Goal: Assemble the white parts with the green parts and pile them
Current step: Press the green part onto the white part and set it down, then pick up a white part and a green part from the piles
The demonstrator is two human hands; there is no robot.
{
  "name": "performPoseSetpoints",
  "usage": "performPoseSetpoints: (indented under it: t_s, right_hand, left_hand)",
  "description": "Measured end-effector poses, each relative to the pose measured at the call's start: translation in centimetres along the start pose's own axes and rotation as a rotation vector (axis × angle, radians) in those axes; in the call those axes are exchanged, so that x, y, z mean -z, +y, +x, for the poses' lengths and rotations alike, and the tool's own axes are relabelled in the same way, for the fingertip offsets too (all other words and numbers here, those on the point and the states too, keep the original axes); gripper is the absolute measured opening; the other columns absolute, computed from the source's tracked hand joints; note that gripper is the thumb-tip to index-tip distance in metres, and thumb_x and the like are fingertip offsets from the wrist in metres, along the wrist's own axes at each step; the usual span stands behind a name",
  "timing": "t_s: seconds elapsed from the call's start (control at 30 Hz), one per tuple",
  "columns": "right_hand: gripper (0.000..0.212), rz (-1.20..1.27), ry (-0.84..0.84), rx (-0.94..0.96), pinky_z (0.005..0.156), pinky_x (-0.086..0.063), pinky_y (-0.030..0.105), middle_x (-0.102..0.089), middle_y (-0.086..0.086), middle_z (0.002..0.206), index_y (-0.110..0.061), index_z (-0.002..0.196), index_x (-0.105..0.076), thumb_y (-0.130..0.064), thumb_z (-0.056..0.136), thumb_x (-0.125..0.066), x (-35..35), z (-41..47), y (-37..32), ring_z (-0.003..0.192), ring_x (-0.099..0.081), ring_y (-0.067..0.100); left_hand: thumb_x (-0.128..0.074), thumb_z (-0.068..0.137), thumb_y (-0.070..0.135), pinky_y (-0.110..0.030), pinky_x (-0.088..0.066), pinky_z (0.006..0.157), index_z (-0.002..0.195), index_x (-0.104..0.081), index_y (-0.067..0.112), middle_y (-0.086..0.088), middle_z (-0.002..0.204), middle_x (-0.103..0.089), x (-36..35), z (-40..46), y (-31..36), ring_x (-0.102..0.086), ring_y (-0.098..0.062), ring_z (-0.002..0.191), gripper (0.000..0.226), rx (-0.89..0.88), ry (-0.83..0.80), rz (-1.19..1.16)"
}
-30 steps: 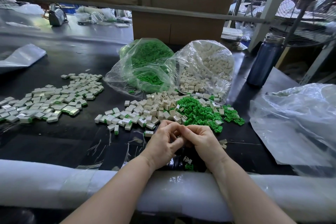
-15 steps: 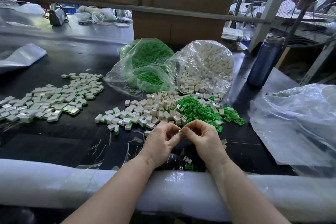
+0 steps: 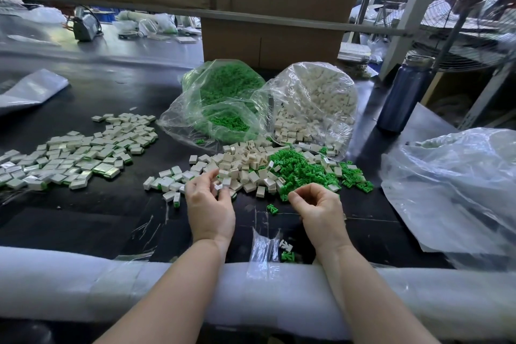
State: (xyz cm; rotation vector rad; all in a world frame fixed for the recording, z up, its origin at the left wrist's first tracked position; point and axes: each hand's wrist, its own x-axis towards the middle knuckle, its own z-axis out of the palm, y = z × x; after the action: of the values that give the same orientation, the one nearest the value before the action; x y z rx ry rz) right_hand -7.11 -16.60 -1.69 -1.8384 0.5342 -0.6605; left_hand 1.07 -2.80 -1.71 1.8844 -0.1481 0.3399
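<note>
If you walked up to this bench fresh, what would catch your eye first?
The bright green parts heaped mid-table beside loose white parts, with two clear bags of the same behind them. Left of these spreads the assembled pile. In front, the left hand pinches a white piece while the right hand reaches the green heap.

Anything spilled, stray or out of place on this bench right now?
Mostly orderly. A few strays stand out: one green part lies alone on the black table between the hands, and a white piece with a green piece sits at the near edge by the foam padding, apart from the piles.
</note>
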Motion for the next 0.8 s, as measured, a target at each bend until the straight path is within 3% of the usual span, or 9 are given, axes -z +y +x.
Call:
performPoseSetpoints:
  t_s: [0.1,0.23,0.33,0.5,0.63,0.7,0.8]
  right_hand:
    - [0.019,-0.031,0.024,-0.005,0.055,-0.041,0.008,-0.059,-0.006,0.063,-0.019,0.065,-0.062,-0.013,0.083,-0.068,0.0,0.1,0.2,0.06,-0.051,0.004]
    - [0.017,-0.071,0.024,-0.017,0.055,-0.04,0.004,-0.06,-0.006,0.065,-0.019,0.067,-0.063,-0.014,0.083,-0.068,0.0,0.1,0.2,0.062,-0.053,0.004]
    - [0.018,-0.103,0.022,-0.018,0.055,-0.041,0.005,-0.061,-0.006,0.065,-0.021,0.066,-0.063,-0.015,0.082,-0.069,0.0,0.1,0.2,0.062,-0.054,0.003]
    - [0.015,-0.227,-0.017,0.024,0.066,-0.048,0.026,-0.061,-0.008,0.065,-0.02,0.069,-0.064,-0.015,0.081,-0.07,-0.2,0.1,0.1,0.065,-0.055,0.01]
    - [0.004,-0.371,-0.116,0.09,0.082,-0.048,0.029,-0.062,-0.009,0.084,-0.022,0.083,-0.07,-0.018,0.082,-0.07,-0.6,-0.1,0.1,0.086,-0.058,0.012]
    - [0.013,-0.447,-0.17,0.095,0.092,-0.045,0.032,-0.063,-0.006,0.1,-0.021,0.096,-0.071,-0.024,0.084,-0.068,-0.8,-0.1,0.2,0.102,-0.056,0.013]
    - [0.026,-0.571,-0.2,0.129,0.097,-0.039,0.026,-0.06,-0.005,0.11,-0.022,0.109,-0.069,-0.032,0.086,-0.065,-0.9,-0.1,0.1,0.111,-0.049,0.012]
  left_hand:
    - [-0.058,0.088,0.006,-0.004,-0.023,0.087,0.13,-0.051,0.008,-0.01,0.132,-0.038,0.0,-0.2,-0.1,-0.047,-0.019,0.108,0.043,0.031,-0.057,0.093]
    - [-0.056,0.09,0.015,-0.023,-0.015,0.111,0.141,-0.034,0.007,-0.007,0.149,-0.026,-0.2,-0.3,-0.1,-0.02,-0.021,0.139,0.056,0.017,-0.197,0.247]
    - [-0.057,0.09,0.018,-0.029,-0.008,0.116,0.142,-0.032,0.007,-0.006,0.152,-0.024,-0.3,-0.4,-0.2,-0.012,-0.02,0.142,0.059,-0.068,-0.238,0.348]
    - [-0.058,0.088,0.019,-0.026,-0.016,0.108,0.12,-0.059,0.016,0.001,0.123,-0.055,-0.6,-1.1,-0.2,-0.034,-0.018,0.123,0.033,-0.301,-0.224,0.439]
    - [-0.046,0.094,0.031,-0.031,-0.001,0.115,0.141,-0.036,0.026,0.009,0.143,-0.039,-1.1,-1.4,-0.3,-0.017,-0.012,0.136,0.048,-0.348,-0.399,0.619]
    - [-0.04,0.096,0.036,-0.036,0.006,0.115,0.146,-0.023,0.029,0.012,0.151,-0.027,-1.3,-1.4,-0.4,-0.007,-0.012,0.142,0.053,-0.34,-0.481,0.703]
    - [-0.039,0.096,0.037,-0.039,0.005,0.114,0.142,-0.03,0.032,0.017,0.147,-0.032,-1.3,-1.5,-0.4,-0.014,-0.008,0.14,0.048,-0.333,-0.488,0.7]
